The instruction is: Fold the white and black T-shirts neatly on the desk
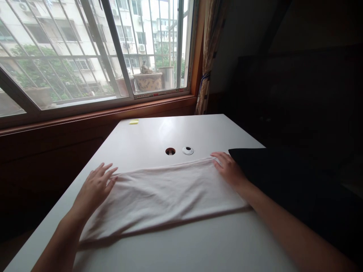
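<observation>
A pale, off-white piece of cloth (167, 192) lies across the white table as a wide band, with creases running over it and its near edge slightly wavy. At its far left corner my left hand (98, 183) rests with the fingers spread, the fingertips touching the fabric. My right hand (228, 170) is at the far right corner, fingers stretched out over the edge and the thumb apart from them. Neither hand visibly grips the cloth. Whether it is a garment or a plain cloth I cannot tell.
The white table (153, 139) has a round cable hole (170, 151) and a white round grommet cover (188, 150) beyond the cloth. A yellow sticky note (134, 122) lies near the far left corner. Something black (272, 173) covers the right side. A barred window and curtain (208, 56) stand behind.
</observation>
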Motion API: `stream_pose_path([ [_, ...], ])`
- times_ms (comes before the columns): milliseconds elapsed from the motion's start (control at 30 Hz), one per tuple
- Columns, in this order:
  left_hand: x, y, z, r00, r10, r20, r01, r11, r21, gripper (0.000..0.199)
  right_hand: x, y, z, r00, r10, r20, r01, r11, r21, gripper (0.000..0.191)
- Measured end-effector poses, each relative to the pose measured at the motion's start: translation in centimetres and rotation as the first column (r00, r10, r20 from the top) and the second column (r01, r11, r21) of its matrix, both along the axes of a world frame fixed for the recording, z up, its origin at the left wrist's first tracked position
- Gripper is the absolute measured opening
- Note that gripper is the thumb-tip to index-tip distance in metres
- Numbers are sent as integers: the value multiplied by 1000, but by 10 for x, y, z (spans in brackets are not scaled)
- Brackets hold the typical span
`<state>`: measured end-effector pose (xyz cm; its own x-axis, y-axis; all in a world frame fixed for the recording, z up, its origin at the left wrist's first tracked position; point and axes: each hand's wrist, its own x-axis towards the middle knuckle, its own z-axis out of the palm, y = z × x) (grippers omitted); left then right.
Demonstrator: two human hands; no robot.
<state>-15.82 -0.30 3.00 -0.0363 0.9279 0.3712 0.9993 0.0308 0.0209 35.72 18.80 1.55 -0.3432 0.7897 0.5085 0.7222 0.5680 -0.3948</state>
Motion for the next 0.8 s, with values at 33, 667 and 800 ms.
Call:
stream_pose_path([
  [33,14,2,-2,999,-33,-5,33,998,-58,50,-11,-10,3,996,67,61,-66,998,-13,41],
  [667,66,15,-32,994,-109,-2,106,967,-233,60,-64,-16,-19,896,211,390,-111,958,-263,68],
  [800,59,16,-30,994,-106,8,104,957,-271,61,-39,2,-22,906,110,409,-11,971,-237,67],
])
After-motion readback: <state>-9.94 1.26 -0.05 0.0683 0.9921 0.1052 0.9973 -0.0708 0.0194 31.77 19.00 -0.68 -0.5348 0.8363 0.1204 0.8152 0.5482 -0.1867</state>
